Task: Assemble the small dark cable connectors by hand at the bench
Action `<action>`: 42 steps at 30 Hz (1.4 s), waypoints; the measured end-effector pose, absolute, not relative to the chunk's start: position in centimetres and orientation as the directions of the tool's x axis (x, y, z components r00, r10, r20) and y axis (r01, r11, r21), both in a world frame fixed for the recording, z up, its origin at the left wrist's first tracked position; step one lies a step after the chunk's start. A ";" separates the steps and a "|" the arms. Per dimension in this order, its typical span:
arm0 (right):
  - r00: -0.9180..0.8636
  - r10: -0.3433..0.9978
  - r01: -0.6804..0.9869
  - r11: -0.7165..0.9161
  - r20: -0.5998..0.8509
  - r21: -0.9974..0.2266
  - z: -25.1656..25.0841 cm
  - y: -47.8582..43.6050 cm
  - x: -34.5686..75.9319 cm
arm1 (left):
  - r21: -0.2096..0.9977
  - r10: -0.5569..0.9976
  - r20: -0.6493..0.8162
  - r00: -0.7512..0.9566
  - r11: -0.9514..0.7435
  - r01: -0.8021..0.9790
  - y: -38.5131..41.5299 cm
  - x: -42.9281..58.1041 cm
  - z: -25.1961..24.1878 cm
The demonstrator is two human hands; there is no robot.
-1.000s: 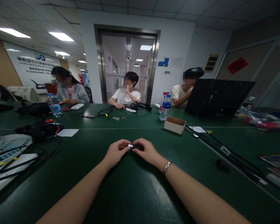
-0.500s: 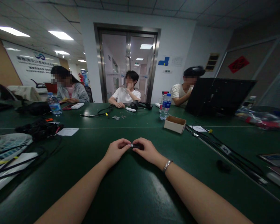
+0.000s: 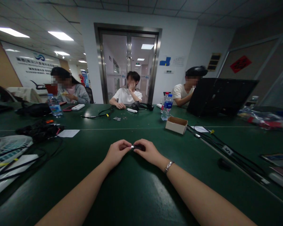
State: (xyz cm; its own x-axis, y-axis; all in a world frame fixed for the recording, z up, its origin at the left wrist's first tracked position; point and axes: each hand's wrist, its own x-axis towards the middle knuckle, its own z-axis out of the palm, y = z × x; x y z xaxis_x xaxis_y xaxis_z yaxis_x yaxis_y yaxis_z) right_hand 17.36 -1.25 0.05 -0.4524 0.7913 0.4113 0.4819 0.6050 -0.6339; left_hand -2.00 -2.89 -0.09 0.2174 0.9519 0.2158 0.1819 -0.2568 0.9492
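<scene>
Between my two hands, over the middle of the green table, is a small black stick-like object with a silver end [image 3: 132,147]. My left hand [image 3: 116,154] is closed, its thumb and fingertips pinching the silver end. From the other side, my right hand [image 3: 149,153] grips the black body with thumb and fingers. The fingers hide much of the object, and it is too small to tell its exact kind. A silver bracelet [image 3: 169,166] circles my right wrist.
Ahead to the right stand an open cardboard box [image 3: 175,126] and water bottles [image 3: 167,108]. Cables [image 3: 228,153] run along the right side. A white fan [image 3: 11,146] and a black tangle [image 3: 39,130] lie left. Several people sit across the green table [image 3: 136,191].
Both my hands stay in place, still holding the small object. Across the table, the person at the left has raised a hand slightly.
</scene>
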 end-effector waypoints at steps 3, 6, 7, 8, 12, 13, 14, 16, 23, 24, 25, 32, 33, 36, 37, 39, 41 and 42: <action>-0.454 0.791 0.487 0.606 0.411 -0.629 0.1 -1.3 17.3 | 0.953 0.944 0.237 0.228 -0.272 0.135 -2.8 -2.0 -0.2; -0.453 0.794 0.486 0.602 0.406 -0.634 0.0 -1.2 17.3 | 0.952 0.939 0.257 0.228 -0.287 0.109 -2.6 -2.0 -0.4; -0.453 0.794 0.483 0.601 0.406 -0.636 0.0 -1.2 17.3 | 0.951 0.938 0.259 0.228 -0.290 0.112 -2.6 -2.0 -0.5; -0.454 0.793 0.480 0.602 0.406 -0.638 0.0 -1.2 17.3 | 0.950 0.939 0.262 0.225 -0.292 0.114 -2.5 -2.0 -0.6; -0.451 0.794 0.478 0.600 0.407 -0.642 0.0 -1.2 17.2 | 0.942 0.937 0.296 0.184 -0.318 0.107 -2.2 -2.1 -1.1; -0.449 0.796 0.483 0.598 0.406 -0.639 0.0 -1.2 17.2 | 0.941 0.938 0.301 0.173 -0.322 0.109 -2.1 -2.1 -1.2; -0.448 0.798 0.490 0.596 0.403 -0.636 0.0 -1.2 17.1 | 0.941 0.939 0.298 0.170 -0.318 0.112 -2.1 -2.1 -1.3; -0.446 0.802 0.499 0.591 0.396 -0.634 0.1 -1.2 17.1 | 0.945 0.944 0.275 0.181 -0.300 0.131 -2.1 -2.1 -1.3; -0.438 0.806 0.490 0.585 0.398 -0.647 0.1 -1.2 17.3 | 0.920 0.948 0.234 0.216 -0.287 0.265 -2.4 -2.0 -0.7; -0.437 0.807 0.491 0.583 0.396 -0.647 0.1 -1.2 17.3 | 0.922 0.947 0.232 0.221 -0.287 0.261 -2.5 -2.0 -0.6; -0.436 0.808 0.492 0.582 0.395 -0.647 0.1 -1.3 17.3 | 0.924 0.947 0.230 0.224 -0.285 0.255 -2.6 -2.0 -0.5; -0.441 0.805 0.497 0.587 0.397 -0.640 0.1 -1.3 17.3 | 0.926 0.940 0.255 0.228 -0.306 0.223 -2.7 -1.9 -0.2; -0.444 0.803 0.496 0.590 0.398 -0.637 0.1 -1.3 17.3 | 0.927 0.939 0.256 0.230 -0.306 0.218 -2.7 -1.9 -0.2; -0.447 0.802 0.494 0.590 0.396 -0.639 0.1 -1.3 17.3 | 0.937 0.944 0.244 0.221 -0.288 0.196 -2.7 -2.0 -0.2; -0.447 0.803 0.493 0.588 0.394 -0.641 0.1 -1.3 17.3 | 0.941 0.947 0.241 0.213 -0.282 0.189 -2.7 -2.0 -0.2; -0.446 0.805 0.494 0.585 0.390 -0.643 0.2 -1.3 17.3 | 0.944 0.949 0.241 0.201 -0.277 0.178 -2.6 -2.0 -0.2; -0.446 0.804 0.495 0.587 0.392 -0.641 0.2 -1.3 17.3 | 0.945 0.949 0.241 0.205 -0.278 0.174 -2.5 -2.0 -0.4; -0.445 0.803 0.494 0.589 0.396 -0.639 0.2 -1.3 17.3 | 0.946 0.947 0.239 0.213 -0.277 0.169 -2.5 -2.0 -0.5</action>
State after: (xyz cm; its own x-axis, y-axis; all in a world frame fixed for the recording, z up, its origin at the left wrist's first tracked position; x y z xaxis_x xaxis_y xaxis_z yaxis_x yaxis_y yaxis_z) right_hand 17.30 -1.30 0.17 -0.4448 0.8032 0.3963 0.4944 0.5891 -0.6392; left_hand -2.01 -2.50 -0.46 0.2130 0.9473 0.2393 0.1692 -0.2769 0.9459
